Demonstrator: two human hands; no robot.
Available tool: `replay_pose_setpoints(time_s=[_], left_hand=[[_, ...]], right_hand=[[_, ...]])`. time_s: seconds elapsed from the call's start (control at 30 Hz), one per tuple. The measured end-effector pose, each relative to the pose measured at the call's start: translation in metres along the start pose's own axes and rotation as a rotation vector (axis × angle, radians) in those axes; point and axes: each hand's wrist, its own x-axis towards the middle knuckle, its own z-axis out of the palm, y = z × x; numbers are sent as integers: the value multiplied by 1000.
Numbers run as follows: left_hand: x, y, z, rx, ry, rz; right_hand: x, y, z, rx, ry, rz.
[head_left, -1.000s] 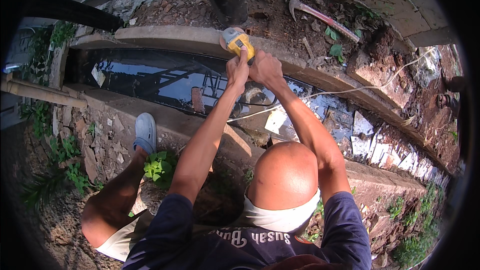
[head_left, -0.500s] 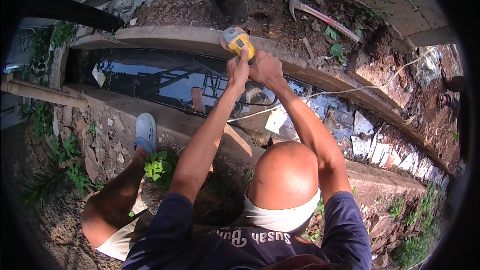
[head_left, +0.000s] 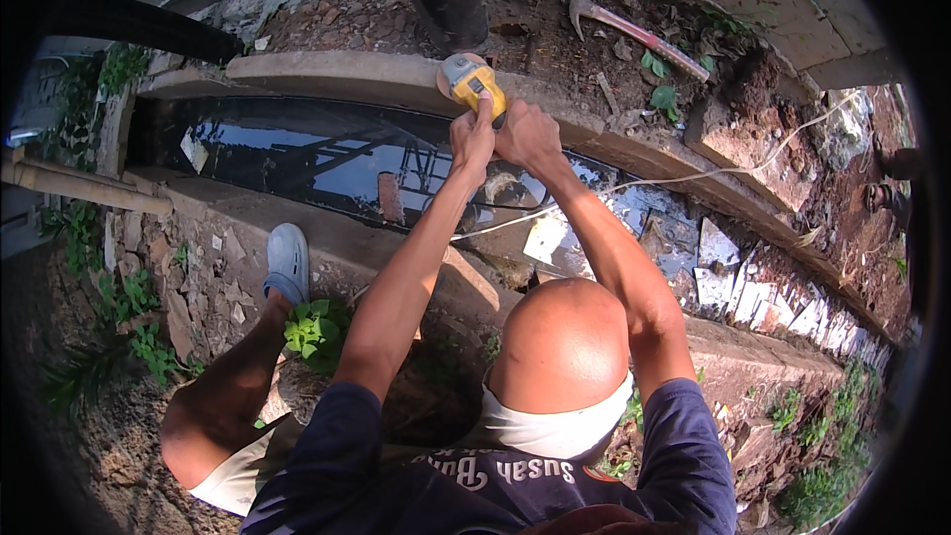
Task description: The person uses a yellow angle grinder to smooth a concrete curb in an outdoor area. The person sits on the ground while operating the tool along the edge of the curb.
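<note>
Both my arms stretch across a water-filled channel to a yellow angle grinder (head_left: 481, 81) with a grey head. My left hand (head_left: 473, 144) wraps round its near left side, thumb laid along the top of the body. From the right, my right hand (head_left: 528, 138) grips the rear of the grinder, its fingers curled and partly hidden. The grinder's disc (head_left: 445, 80) meets the far concrete curb (head_left: 347, 71) of the channel, close to the foot of a black post (head_left: 446, 0).
Dark water (head_left: 287, 144) fills the channel, with a brick piece (head_left: 392, 196) in it. A pale cord (head_left: 684, 180) crosses to the right. Beyond the curb a claw hammer (head_left: 639, 32) lies on soil. White tile pieces (head_left: 763, 299) lie at right. Another person's foot (head_left: 880, 198) shows at the far right.
Almost nothing differs. The whole view has shifted very slightly, while both hands stay on the grinder at the same stretch of curb.
</note>
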Motion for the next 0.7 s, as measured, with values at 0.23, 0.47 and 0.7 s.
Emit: replay_pose_setpoints(time_s=[0.23,0.47,0.7], left_hand=[[-13,12,11,-38,35,-8],[-17,17,13,-55,34,2],[-15,16,11,-37,31,-1]], right_hand=[[3,13,7,0,44,-22],[4,11,7,12,29,-23],[4,13,8,21,39,-39]])
